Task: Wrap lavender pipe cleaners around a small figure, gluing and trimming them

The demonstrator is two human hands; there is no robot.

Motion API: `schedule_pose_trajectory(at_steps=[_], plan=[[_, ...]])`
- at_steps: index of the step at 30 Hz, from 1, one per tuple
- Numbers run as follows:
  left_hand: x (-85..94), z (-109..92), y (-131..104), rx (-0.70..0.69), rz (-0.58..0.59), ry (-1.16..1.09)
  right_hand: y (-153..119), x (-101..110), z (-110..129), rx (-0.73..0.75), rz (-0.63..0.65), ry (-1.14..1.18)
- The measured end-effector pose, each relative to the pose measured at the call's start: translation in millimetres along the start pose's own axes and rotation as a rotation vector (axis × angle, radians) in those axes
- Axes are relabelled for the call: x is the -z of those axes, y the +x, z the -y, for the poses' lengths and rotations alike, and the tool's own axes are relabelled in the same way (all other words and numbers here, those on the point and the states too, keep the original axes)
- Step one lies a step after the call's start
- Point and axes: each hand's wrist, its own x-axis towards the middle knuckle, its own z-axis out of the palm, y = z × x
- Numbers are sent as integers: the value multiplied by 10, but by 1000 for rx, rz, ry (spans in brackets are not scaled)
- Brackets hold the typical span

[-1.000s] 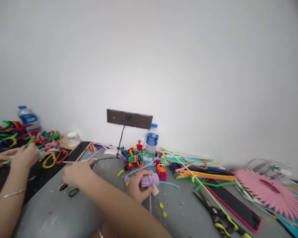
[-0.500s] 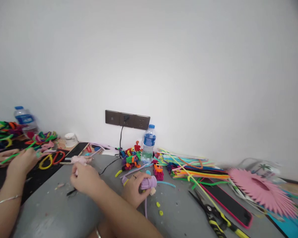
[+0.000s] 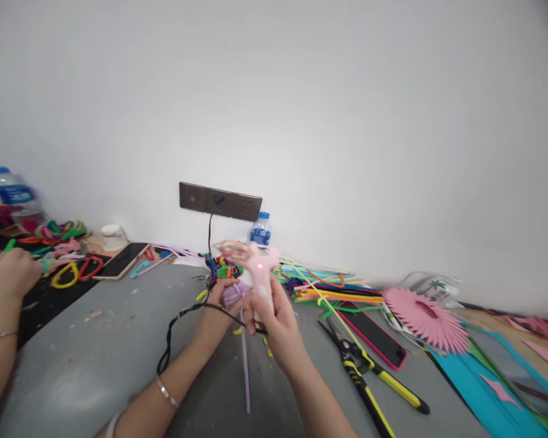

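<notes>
My right hand (image 3: 276, 319) is wrapped round the handle of a pale pink hot glue gun (image 3: 262, 277). A small red light glows on its body, and a black cord (image 3: 168, 340) loops from its base across my left forearm. Just left of the glue gun, my left hand (image 3: 214, 316) grips a lilac coil of wound pipe cleaner (image 3: 232, 294), partly hidden by fingers and the glue gun. A straight lilac stem (image 3: 245, 371) hangs below my hands. Small yellow bits (image 3: 268, 348) lie on the grey table beneath.
Yellow-black pliers (image 3: 354, 359), a pink-cased phone (image 3: 374, 337) and a pink pleated paper ring (image 3: 427, 319) lie to the right. Behind are pipe cleaners (image 3: 347, 295) and a water bottle (image 3: 260, 231). Another person's hand (image 3: 13, 274) works at the far left, near scissors (image 3: 77, 272).
My right hand has brought the glue gun from the left of the table to beside the lilac coil, and the cord trails along. My left hand still holds the coil. The view has shifted right.
</notes>
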Motion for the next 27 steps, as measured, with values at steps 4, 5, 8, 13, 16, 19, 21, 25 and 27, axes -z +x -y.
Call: schedule_pose_trajectory(at_steps=[4,5,8,13,16,19,21,25,27], plan=[[18,-40,7,-65,21,-7,-382,186,-40,-149,-46,260],[15,-44,15,-84,19,-1,-466,193,-64,-174,-62,327],[13,-41,38,-171,7,65,-679,166,-168,-228,-87,495],[47,-6,65,-354,-86,229,-847,146,-398,-255,-62,533],[60,7,58,-381,-67,285,-833,188,-452,-215,-82,503],[67,-3,28,-406,13,285,-780,263,-387,-189,-139,377],[76,-24,8,-425,51,271,-751,319,-312,-186,-171,270],[115,-87,5,-460,77,258,-742,397,-239,-217,-187,114],[133,-109,23,-489,65,252,-752,412,-262,-239,-187,81]])
